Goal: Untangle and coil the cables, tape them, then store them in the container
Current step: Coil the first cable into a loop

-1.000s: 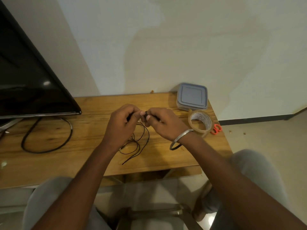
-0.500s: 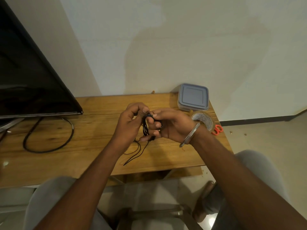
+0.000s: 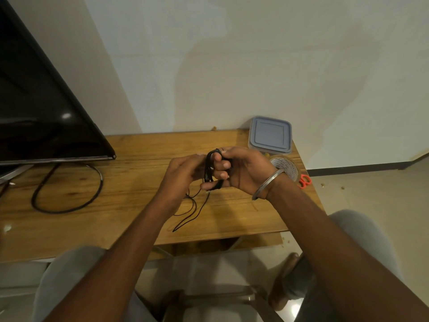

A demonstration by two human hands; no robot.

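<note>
Since a second ago, less slack of the black cable (image 3: pixel 208 167) lies on the counter (image 3: pixel 120 219), more of it being gathered into loops; the right hand (image 3: pixel 243 170) has turned its palm toward the person, fingers curled with the loops wound round them; the left hand (image 3: pixel 183 173), just beside it, pinches the strand at those loops. Beyond, the tape roll (image 3: pixel 286 168) and orange scissors (image 3: pixel 305 181) sit near the counter's right edge; the lidded container (image 3: pixel 270 134) stands at the far corner.
</note>
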